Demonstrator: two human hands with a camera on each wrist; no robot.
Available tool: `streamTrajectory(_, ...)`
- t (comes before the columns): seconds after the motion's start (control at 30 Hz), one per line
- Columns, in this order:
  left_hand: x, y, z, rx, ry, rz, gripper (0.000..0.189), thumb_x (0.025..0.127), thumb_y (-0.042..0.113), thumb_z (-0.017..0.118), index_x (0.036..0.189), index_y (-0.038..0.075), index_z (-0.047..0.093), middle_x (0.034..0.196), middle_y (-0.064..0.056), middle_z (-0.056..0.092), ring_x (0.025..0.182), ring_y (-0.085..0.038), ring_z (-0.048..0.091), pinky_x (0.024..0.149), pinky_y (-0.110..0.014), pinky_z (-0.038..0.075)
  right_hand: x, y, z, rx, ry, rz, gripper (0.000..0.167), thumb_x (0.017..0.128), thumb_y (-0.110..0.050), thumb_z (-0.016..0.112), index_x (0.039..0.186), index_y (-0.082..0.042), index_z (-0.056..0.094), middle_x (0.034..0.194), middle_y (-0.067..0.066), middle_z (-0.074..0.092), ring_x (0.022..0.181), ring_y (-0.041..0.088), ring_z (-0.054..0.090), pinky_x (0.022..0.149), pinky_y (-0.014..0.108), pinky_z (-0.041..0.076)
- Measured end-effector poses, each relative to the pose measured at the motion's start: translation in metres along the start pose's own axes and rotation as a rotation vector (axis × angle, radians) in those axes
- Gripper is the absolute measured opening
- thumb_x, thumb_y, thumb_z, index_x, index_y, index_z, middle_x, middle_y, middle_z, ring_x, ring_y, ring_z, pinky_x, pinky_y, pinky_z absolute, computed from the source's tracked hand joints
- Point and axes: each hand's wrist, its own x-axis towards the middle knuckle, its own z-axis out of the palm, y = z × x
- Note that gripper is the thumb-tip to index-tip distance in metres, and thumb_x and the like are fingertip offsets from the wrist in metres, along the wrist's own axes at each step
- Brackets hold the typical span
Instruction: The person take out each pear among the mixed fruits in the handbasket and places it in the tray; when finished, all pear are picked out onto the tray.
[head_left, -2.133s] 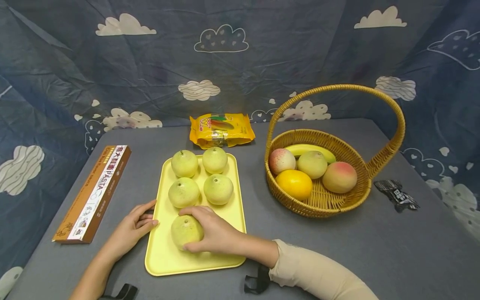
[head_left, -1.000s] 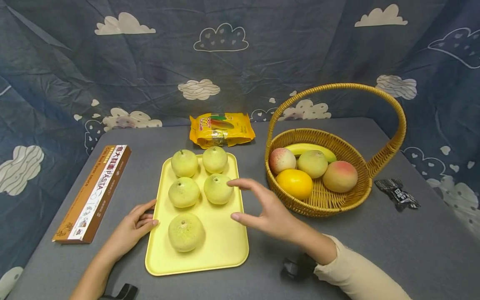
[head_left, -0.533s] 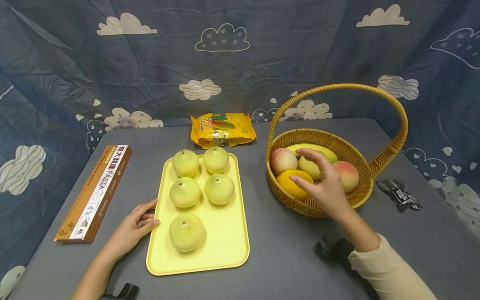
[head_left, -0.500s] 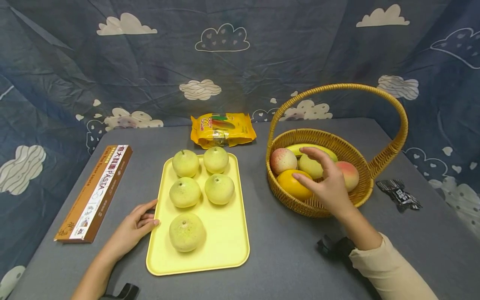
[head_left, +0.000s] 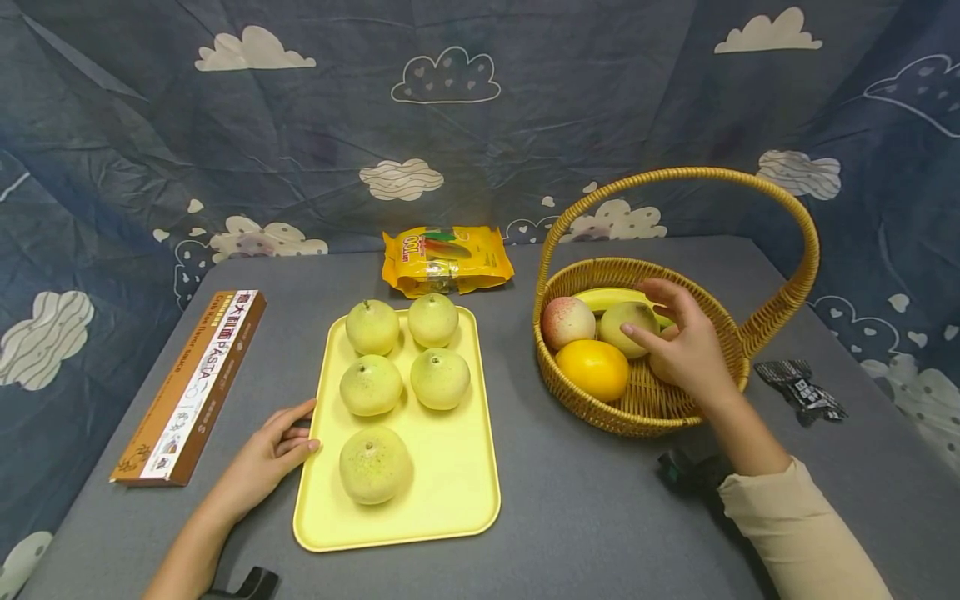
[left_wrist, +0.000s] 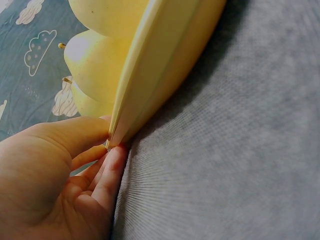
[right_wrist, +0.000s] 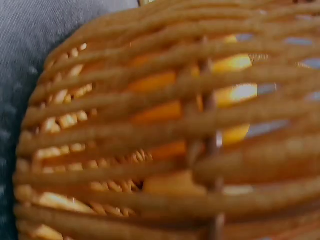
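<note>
My left hand (head_left: 258,462) pinches the left rim of a yellow tray (head_left: 450,500), thumb above and fingers below in the left wrist view. Several round, stemmed yellow-green fruits like pears (head_left: 374,467) sit on it in two columns, the front right spot bare. My right hand (head_left: 697,354) hovers over the wicker basket (head_left: 630,425), thumb and fingers spread apart, right over a peach-like fruit (head_left: 660,367) that it mostly hides. Beside it lie a green fruit (head_left: 621,329), a yellow mango-like fruit (head_left: 592,370), a pink-white peach (head_left: 567,322) and a banana (head_left: 600,298).
The basket's tall handle (head_left: 678,173) arches above the right hand. A yellow snack packet (head_left: 450,260) lies behind the tray, a long pasta box (head_left: 187,387) at the left. Right of the basket lies a small black wrapped packet (head_left: 802,390).
The right hand let go of the front-left fruit on the tray, then moved right to the basket and shifted from the yellow fruit toward the peach. The left hand stayed at the tray.
</note>
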Motion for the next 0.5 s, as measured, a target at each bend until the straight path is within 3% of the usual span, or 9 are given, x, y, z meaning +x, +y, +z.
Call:
streamTrajectory(0.17, 0.0, 0.0, 0.0, 0.006, 0.005, 0.002, 0.057, 0.087, 0.012, 0.06, 0.137, -0.001, 0.035, 0.121, -0.02, 0.04, 0.095, -0.006, 0.048, 0.08, -0.012, 0.044, 0.003, 0.006, -0.004, -0.021, -0.066, 0.059, 0.06, 0.078, -0.01, 0.071, 0.129, -0.003, 0.042, 0.127, 0.011, 0.045, 0.115, 0.027, 0.04, 0.082, 0.035, 0.045)
streamTrajectory(0.33, 0.0, 0.0, 0.0, 0.005, 0.008, 0.007, 0.057, 0.087, 0.012, 0.06, 0.136, -0.001, 0.035, 0.121, -0.02, 0.04, 0.095, -0.006, 0.048, 0.08, -0.012, 0.044, 0.008, 0.014, -0.006, -0.006, -0.149, 0.128, 0.062, 0.079, -0.016, 0.071, 0.13, -0.001, 0.039, 0.13, 0.016, 0.041, 0.117, 0.03, 0.038, 0.089, 0.047, 0.04)
streamTrajectory(0.5, 0.0, -0.001, 0.0, 0.002, 0.009, 0.012, 0.057, 0.087, 0.011, 0.06, 0.136, -0.001, 0.035, 0.121, -0.02, 0.041, 0.094, -0.005, 0.049, 0.079, -0.012, 0.044, 0.014, 0.02, -0.011, -0.015, -0.244, 0.164, 0.063, 0.081, -0.02, 0.069, 0.131, 0.002, 0.036, 0.13, 0.02, 0.038, 0.117, 0.035, 0.037, 0.093, 0.05, 0.036)
